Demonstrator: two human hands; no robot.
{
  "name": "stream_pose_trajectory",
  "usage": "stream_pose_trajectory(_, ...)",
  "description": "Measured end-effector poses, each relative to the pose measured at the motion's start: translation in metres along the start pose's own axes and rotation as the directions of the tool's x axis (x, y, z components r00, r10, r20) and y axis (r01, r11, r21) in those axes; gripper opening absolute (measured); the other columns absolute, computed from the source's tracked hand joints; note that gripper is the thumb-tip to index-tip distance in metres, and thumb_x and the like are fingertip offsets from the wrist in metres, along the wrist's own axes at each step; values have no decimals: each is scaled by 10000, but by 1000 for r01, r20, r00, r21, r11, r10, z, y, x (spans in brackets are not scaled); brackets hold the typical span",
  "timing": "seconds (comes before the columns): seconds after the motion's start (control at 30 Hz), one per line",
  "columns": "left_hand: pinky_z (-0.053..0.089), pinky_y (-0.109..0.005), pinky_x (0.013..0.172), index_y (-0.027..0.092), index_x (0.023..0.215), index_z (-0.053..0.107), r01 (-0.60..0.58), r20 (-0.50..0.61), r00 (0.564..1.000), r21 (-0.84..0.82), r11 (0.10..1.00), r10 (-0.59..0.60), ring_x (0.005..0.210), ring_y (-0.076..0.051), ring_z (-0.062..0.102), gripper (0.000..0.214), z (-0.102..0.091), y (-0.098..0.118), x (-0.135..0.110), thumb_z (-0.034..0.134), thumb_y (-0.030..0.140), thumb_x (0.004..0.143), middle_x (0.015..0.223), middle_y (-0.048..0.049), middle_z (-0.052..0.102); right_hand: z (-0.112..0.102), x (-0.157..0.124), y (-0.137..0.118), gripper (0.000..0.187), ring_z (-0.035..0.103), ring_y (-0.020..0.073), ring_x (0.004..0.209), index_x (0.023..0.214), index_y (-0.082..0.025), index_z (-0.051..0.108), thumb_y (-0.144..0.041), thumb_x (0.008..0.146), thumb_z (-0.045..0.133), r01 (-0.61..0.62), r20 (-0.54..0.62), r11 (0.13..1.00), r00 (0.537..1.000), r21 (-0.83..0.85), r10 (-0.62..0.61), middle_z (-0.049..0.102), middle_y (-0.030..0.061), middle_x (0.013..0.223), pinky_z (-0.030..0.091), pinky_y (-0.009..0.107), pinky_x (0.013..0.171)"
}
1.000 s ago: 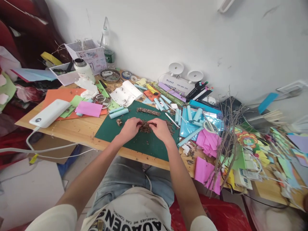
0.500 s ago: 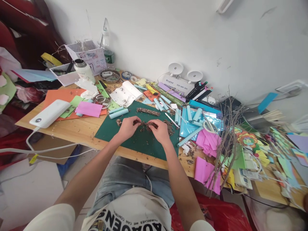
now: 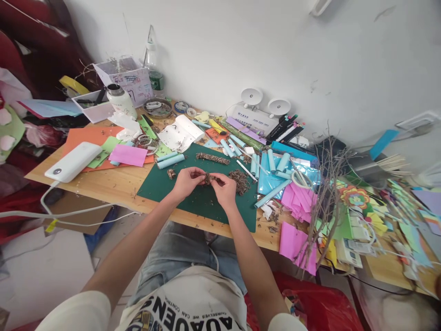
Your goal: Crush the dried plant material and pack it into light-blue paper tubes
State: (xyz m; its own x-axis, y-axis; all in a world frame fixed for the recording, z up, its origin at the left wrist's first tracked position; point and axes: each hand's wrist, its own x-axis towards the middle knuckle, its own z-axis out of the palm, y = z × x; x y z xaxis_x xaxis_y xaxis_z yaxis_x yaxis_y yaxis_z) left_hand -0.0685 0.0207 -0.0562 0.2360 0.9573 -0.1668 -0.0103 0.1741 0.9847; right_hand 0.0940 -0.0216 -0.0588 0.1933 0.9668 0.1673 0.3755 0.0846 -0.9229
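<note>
Between my left hand and my right hand is a small clump of brown dried plant bits. Fingertips of both hands are closed on it, just above the dark green cutting mat. Beyond my hands lies a roll coated in the same brown bits. A loose pile of dried bits sits right of my right hand, and a small brown lump rests left of my left hand. Pale blue paper tubes lie at the mat's left edge.
More blue tubes, pink crepe paper and dry twigs crowd the right side. At left are a white power bank with a cable, pink paper and an open white bottle. A white twin-lamp unit stands against the wall.
My hands have come closer together, with the brown clump now pinched between them. My right hand has shifted left, showing more of the loose pile.
</note>
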Motion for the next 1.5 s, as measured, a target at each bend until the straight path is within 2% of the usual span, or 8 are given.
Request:
stream_pose_trajectory(0.2,587,-362,823,186,1006,751,-214,62,976,485,848,210,828,-224,719,214,-2,6,-6,665,259,824,943,-80,771,-9,8,8,317,707,202,799,1050,-199,758,-359,801,644,-144,72,986,988,83,138,778,55,955,578,321,756)
stream_pose_trajectory(0.33,596,-333,807,185,1219,702,-272,167,961,402,874,222,882,-222,731,432,6,2,-8,713,248,792,1137,-95,752,-6,6,7,349,708,193,821,1075,-198,701,-348,759,692,-146,67,966,989,212,135,760,51,934,586,320,779)
stream_pose_trajectory(0.47,585,-326,812,181,1016,771,-242,113,970,392,887,215,812,-218,735,227,8,-3,-6,671,261,829,909,-62,789,-1,3,6,283,709,206,805,923,-185,726,-369,708,722,-219,61,941,976,258,210,759,54,872,591,344,795)
stream_pose_trajectory(0.63,541,-303,743,183,898,765,-279,85,956,550,787,280,748,-202,699,210,0,2,-6,587,294,884,847,-54,778,-7,5,9,291,711,224,774,900,-170,764,-357,679,731,-256,4,947,966,196,260,774,62,851,585,360,772)
stream_pose_trajectory(0.83,565,-299,743,178,964,735,-262,131,964,304,916,232,768,-201,717,238,5,0,-6,664,361,829,870,-52,771,-5,2,5,288,716,213,834,962,-198,769,-317,707,708,-194,64,952,981,235,184,781,51,927,584,355,822)
stream_pose_trajectory(1.1,547,-256,626,148,898,697,-186,67,982,231,955,175,670,-164,680,221,6,-8,-7,698,320,759,769,-41,736,12,-4,0,201,638,157,657,774,-192,739,-299,606,768,-272,6,829,951,489,308,718,1,720,566,324,711)
stream_pose_trajectory(1.37,525,-264,655,160,890,691,-249,52,966,456,855,254,700,-165,667,133,-4,3,-9,640,253,809,771,-33,725,6,-6,-5,213,665,189,698,839,-189,758,-305,662,741,-252,-25,889,959,382,282,747,26,772,561,331,719)
stream_pose_trajectory(1.5,558,-349,783,169,958,709,-412,194,904,635,653,381,838,-214,681,168,-8,-1,-8,569,199,869,915,-73,719,2,-7,-8,198,702,221,823,889,-202,756,-309,738,687,-181,-17,966,982,185,187,770,54,903,568,346,793)
